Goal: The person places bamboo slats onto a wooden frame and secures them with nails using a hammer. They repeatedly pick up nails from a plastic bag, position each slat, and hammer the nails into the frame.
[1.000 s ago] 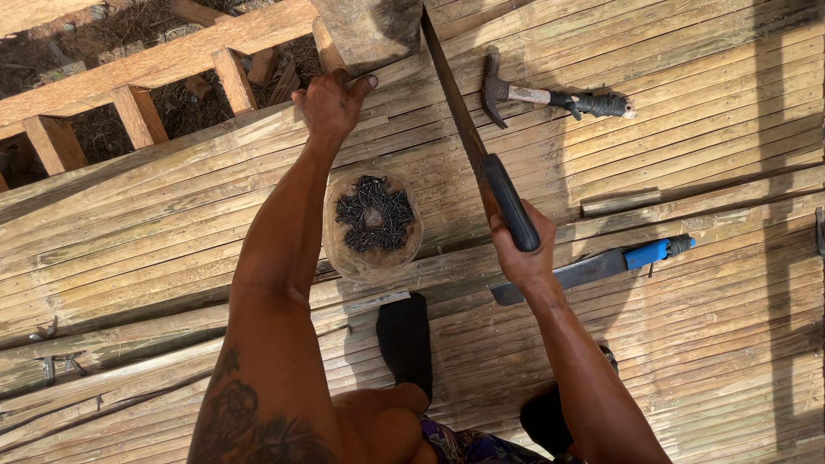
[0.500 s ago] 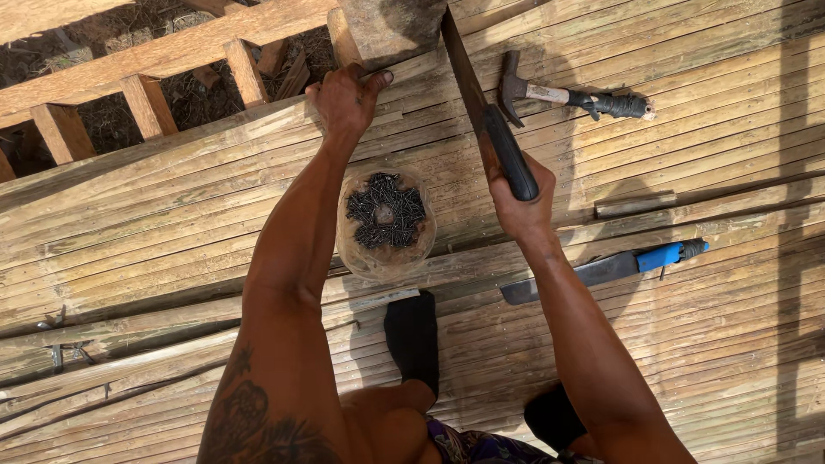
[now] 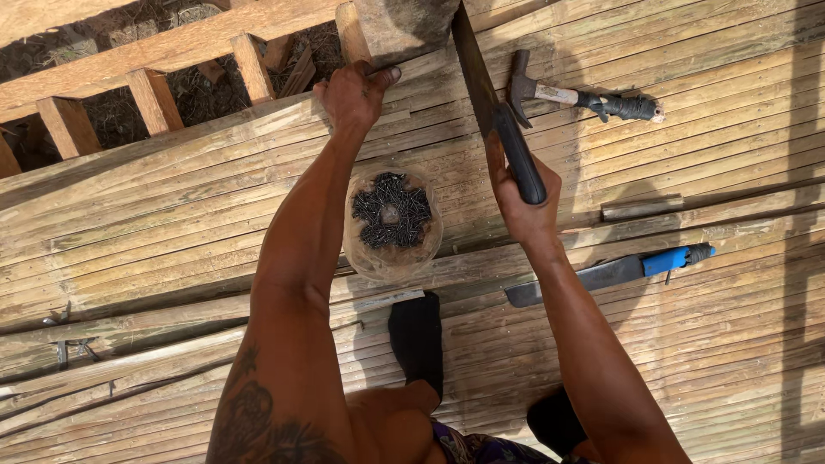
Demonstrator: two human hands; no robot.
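The right hand (image 3: 524, 202) is wrapped fully shut around the black handle of a long dark blade (image 3: 473, 64), which runs up toward 11 o'clock from the fist and reaches the foot of a wooden post (image 3: 404, 26) at the top edge of the view. The left hand (image 3: 352, 94) sits at about 10 o'clock from the right one, fingers curled, thumb stretched toward the post; it presses on the bamboo slat floor (image 3: 730, 344) right at the post's base, and whether it pinches anything small I cannot tell. Between the two forearms, at 8 o'clock from the right hand, stands a clear plastic tub (image 3: 393, 225) filled with dark nails. A claw hammer (image 3: 576, 96) with a black grip lies on the slats at 2 o'clock from the right hand, well apart from it. A blue-handled knife (image 3: 614, 272) lies at 4 o'clock, near the right forearm. Wooden joists (image 3: 155, 99) with open gaps cross the upper left, at 10 o'clock from the left hand
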